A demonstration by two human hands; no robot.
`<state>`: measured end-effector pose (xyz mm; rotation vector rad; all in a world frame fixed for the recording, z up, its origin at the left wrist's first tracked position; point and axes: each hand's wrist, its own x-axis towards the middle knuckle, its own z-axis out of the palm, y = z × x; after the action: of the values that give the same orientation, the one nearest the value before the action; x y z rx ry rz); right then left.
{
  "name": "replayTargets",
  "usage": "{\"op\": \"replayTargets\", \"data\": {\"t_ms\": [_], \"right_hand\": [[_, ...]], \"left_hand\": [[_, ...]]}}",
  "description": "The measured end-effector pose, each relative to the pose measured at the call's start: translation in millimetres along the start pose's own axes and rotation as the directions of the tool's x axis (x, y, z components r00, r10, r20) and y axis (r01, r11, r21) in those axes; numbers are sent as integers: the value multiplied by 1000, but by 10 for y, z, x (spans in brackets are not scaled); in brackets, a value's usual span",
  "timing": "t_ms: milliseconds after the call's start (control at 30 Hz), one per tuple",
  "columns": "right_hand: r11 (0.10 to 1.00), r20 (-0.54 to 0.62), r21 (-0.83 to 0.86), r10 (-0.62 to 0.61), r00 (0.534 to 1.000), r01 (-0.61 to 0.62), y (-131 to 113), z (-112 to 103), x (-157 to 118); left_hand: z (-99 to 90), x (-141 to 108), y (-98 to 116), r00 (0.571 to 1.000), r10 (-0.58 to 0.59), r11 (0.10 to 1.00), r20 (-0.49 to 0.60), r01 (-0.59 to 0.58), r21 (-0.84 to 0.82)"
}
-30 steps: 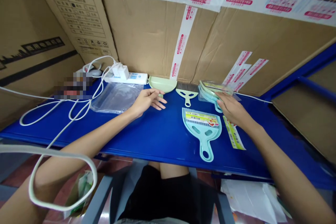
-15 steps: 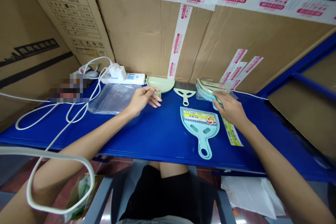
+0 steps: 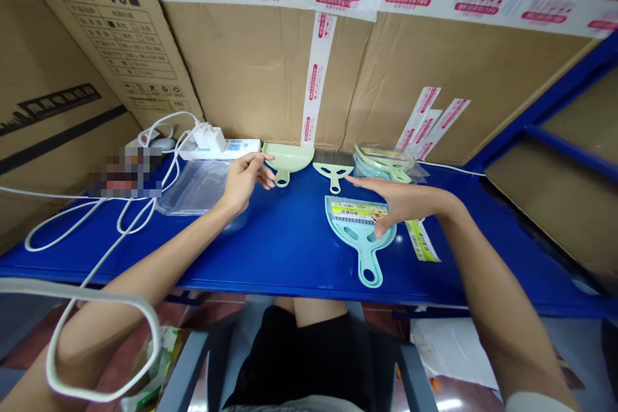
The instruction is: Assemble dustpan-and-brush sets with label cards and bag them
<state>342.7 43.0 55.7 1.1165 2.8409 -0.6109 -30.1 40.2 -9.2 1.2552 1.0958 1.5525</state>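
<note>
My left hand [image 3: 244, 183] hovers left of the green dustpan [image 3: 290, 159], fingers loosely curled and apart, holding nothing. My right hand [image 3: 398, 198] is open over the right side of the blue dustpan and brush set [image 3: 367, 249], thumb and fingers spread, with nothing in it. That set carries a yellow label strip. A small green brush [image 3: 333, 174] lies beside the green dustpan, bristles toward the cardboard. Behind my right hand, bagged green and blue dustpan sets [image 3: 386, 159] are stacked. A loose yellow label strip [image 3: 423, 241] lies right of the blue set.
Clear plastic bags [image 3: 193, 187] lie on the blue table [image 3: 284, 257] at the left. Behind them are a white power strip [image 3: 244, 147] and looping white cables [image 3: 103, 264]. Cardboard [image 3: 261, 64] walls the back. A blue metal frame [image 3: 570, 151] stands at the right.
My right hand has left the bagged stack and moved left and toward me, over the blue set, with its fingers spread. The view has shifted slightly.
</note>
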Motion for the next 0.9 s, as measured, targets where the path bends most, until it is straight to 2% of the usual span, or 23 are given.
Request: {"op": "replayTargets", "data": {"t_ms": [133,267,500,600,667,700,733,800,867,900], "right_hand": [[1000,57,17,22,998,-23,95,61,-84],[999,108,32,36,994,-40,90,156,-166],[998,107,19,49,993,-51,48,225,-135],[993,9,84,87,996,-87,69,163,-181],[977,-173,196,115,978,-80,107,94,-224],[964,-294,257,143,945,-66,132,58,-243],[950,-420,308,186,888,-53,161,27,-258],[932,-629,356,290,722,-64,230,-16,-274],[933,-752,329,353,556,-148,306,-23,-266],[933,-787,293,360,501,-211,343,-13,-253]], "left_hand": [[-2,9,1,1000,15,1000,-3,-15,16],[12,2,-22,999,11,1000,34,-11,26],[33,-10,-60,999,2,999,36,-4,43],[31,-7,-60,1000,4,999,19,-5,45],[30,-5,-58,1000,-4,999,14,3,53],[30,-5,-57,1000,-5,998,15,4,56],[30,-5,-56,1000,-4,998,18,3,57],[33,-7,-54,1000,4,999,18,-5,52],[37,-9,-51,1000,7,999,19,-8,48],[39,-10,-50,1000,6,999,20,-7,48]]}}
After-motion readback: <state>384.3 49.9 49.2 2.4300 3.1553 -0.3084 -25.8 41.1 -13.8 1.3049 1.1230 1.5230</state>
